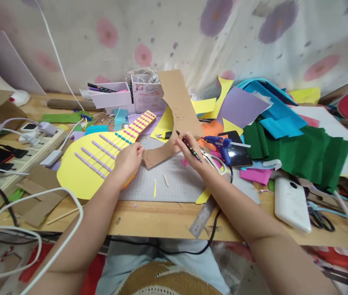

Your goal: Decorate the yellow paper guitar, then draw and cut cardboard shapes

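Note:
My left hand (129, 159) rests curled on the edge of a yellow paper guitar (81, 172) with lilac strips across its body and a striped neck. Its fingers press down beside the lower end of a curved brown cardboard strip (176, 106). My right hand (189, 149) is closed around a dark pen (188, 146), whose tip points up-left toward the cardboard strip. Both hands are over a grey cutting mat (174, 180) on the wooden table (161, 221).
Scissors (215, 162), a blue glue gun (221, 145), a black phone (238, 153) and a metal ruler (203, 217) lie right of my hands. Coloured paper and green felt (309, 153) pile up at the right. A power strip (17, 164) and white cables sit left; boxes (147, 96) stand behind.

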Demonstrator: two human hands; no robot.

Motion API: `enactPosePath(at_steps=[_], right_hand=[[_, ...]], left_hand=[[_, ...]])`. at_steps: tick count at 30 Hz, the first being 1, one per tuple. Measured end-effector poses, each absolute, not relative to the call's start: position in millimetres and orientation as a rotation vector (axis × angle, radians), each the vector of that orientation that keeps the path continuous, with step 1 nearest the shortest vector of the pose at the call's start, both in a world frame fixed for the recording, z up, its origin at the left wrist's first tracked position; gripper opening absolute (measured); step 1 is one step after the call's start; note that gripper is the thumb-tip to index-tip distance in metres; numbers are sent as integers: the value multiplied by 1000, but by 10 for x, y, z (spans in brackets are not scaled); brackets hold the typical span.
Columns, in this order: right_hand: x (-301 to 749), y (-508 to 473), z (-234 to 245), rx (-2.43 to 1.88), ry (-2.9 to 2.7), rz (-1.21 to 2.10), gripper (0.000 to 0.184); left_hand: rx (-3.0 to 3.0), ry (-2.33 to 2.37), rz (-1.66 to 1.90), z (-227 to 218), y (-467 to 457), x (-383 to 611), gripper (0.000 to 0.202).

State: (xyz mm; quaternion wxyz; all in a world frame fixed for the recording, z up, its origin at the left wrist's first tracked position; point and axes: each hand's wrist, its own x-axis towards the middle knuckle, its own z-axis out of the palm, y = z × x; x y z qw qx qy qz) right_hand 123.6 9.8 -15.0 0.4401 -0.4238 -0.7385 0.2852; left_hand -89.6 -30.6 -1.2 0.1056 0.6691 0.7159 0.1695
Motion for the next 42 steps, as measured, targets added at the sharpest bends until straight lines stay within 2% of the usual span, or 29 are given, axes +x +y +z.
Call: enactPosePath(at_steps=[4, 7, 16, 26, 34, 42], right_hand=[[1113, 30, -279, -969, -1616, 1058, 29], [1076, 34, -340, -973, -1625, 1146, 27], [1052, -7, -372, -982, -1675, 1229, 21], [1081, 35, -414, -979, -1732, 1060, 14], [1161, 51, -407, -1064, -1646, 1182, 20], [1183, 57, -371, -966, -1743, 1277, 20]], left_hand=[[1994, 2184, 311, 27, -325, -837, 25], [1989, 2216, 233, 41, -329, -812, 25], [2014, 2228, 258, 13, -330, -811, 25], [2011, 2228, 283, 14, -350, -827, 25], [2002, 2240, 222, 64, -359, -799, 30], [2026, 2214, 252, 46, -359, -826, 29]])
